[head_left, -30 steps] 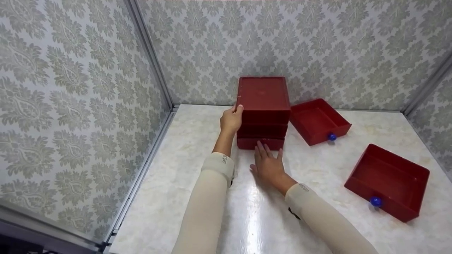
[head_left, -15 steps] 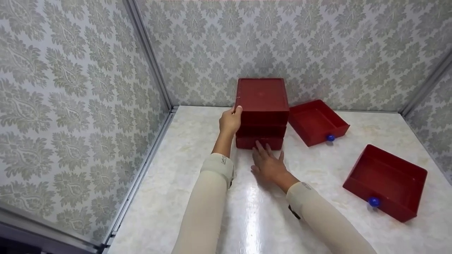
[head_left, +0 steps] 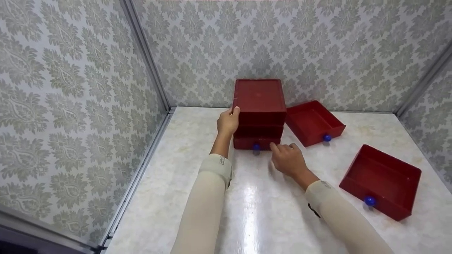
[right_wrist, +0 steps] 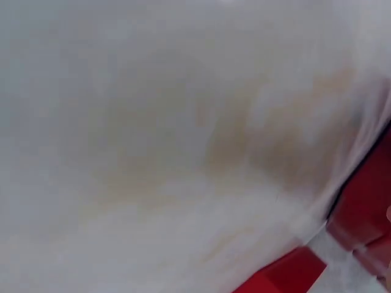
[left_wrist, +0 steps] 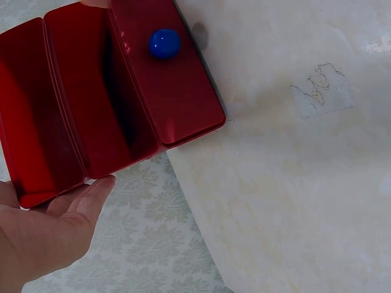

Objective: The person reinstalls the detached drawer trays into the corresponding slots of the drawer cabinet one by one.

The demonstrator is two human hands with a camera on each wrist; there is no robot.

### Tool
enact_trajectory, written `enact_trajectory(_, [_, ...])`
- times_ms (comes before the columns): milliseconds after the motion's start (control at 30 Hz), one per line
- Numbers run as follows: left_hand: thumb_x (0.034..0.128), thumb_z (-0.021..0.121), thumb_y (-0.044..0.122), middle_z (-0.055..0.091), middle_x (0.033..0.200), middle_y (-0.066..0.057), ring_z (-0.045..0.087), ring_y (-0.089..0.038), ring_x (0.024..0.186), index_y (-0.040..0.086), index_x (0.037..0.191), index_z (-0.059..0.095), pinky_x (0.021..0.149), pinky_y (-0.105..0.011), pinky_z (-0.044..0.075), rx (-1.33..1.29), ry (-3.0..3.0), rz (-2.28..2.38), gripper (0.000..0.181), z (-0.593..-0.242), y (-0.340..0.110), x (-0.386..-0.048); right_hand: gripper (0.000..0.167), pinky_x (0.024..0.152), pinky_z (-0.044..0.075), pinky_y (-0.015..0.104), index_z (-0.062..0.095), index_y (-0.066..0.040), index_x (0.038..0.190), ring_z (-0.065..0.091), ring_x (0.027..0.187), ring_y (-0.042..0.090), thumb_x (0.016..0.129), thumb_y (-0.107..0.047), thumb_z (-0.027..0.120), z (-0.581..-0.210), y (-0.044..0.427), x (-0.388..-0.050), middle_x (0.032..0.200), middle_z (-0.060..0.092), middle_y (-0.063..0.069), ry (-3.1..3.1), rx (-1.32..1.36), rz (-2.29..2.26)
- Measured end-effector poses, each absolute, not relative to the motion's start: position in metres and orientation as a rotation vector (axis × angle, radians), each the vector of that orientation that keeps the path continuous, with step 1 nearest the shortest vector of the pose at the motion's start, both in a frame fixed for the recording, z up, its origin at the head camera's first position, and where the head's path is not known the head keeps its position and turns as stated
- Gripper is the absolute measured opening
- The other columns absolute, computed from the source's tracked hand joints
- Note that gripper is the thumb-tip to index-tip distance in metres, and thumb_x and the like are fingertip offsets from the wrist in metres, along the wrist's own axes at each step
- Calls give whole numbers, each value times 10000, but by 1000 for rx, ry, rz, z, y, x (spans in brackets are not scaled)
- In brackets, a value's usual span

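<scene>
A red cabinet [head_left: 259,95] stands near the back wall with two upper slots hollow and a bottom drawer [head_left: 240,143] in its lowest slot, its blue knob [head_left: 256,146] facing front. My left hand [head_left: 227,122] grips the cabinet's left side, thumb by the upper front edge; the left wrist view shows the hand [left_wrist: 55,229] against the cabinet's side, beside the hollow slots [left_wrist: 91,91]. My right hand [head_left: 289,159] has its index fingertip at the right end of the drawer front, other fingers bent. The right wrist view is blurred.
Two red drawers with blue knobs lie on the table [head_left: 169,183]: one drawer [head_left: 312,121] beside the cabinet at the back, another drawer [head_left: 383,180] nearer on the right. Patterned walls [head_left: 265,46] with metal edging stand at the back and sides.
My right hand has moved right from the middle of the drawer front to its right end, its fingers more bent, uncovering the blue knob. The left hand keeps its grip.
</scene>
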State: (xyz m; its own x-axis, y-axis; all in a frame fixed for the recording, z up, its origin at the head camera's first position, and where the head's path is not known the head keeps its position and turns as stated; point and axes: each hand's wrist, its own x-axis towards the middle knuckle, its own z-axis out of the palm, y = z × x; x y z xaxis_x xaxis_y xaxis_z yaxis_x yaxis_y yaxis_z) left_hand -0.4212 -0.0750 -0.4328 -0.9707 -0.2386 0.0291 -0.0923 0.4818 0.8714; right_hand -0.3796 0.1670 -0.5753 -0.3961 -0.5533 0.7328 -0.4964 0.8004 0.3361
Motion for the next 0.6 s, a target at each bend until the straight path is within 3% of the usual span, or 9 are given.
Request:
enact_trajectory(100, [1057, 428, 474, 593, 1479, -43, 530, -292, 1392, 236, 1472, 572, 1157, -441, 417, 296, -2572, -1516, 499, -432, -75, -420, 300, 638, 535, 472, 690, -46, 1159, 668, 776, 317, 920, -175, 564, -564, 188, -385, 882, 685, 127, -2173, 709, -84])
enact_trajectory(333, [1054, 435, 459, 600, 1470, -43, 540, -288, 1384, 240, 1465, 580, 1153, -431, 422, 298, -2570, -1500, 487, -432, -75, -421, 535, 948, 455, 574, 508, -59, 1417, 455, 1312, 379, 917, -176, 658, -543, 235, -397, 1379, 543, 179, -2603, 469, -142])
enact_trajectory(467, [1054, 438, 463, 596, 1475, -40, 537, -287, 1386, 244, 1470, 571, 1154, -428, 421, 296, -2569, -1507, 489, -433, -75, -421, 678, 1059, 404, 636, 452, -44, 1474, 326, 1460, 406, 865, -144, 733, -541, 253, -401, 1512, 463, 200, -2713, 380, -202])
enact_trajectory(600, [1056, 437, 472, 582, 1490, -40, 522, -287, 1401, 234, 1478, 561, 1167, -427, 408, 296, -2565, -1523, 500, -435, -76, -420, 724, 1149, 272, 733, 321, -22, 1576, 142, 1553, 440, 941, -109, 659, -549, 265, -403, 1651, 276, 229, -2863, 324, -257])
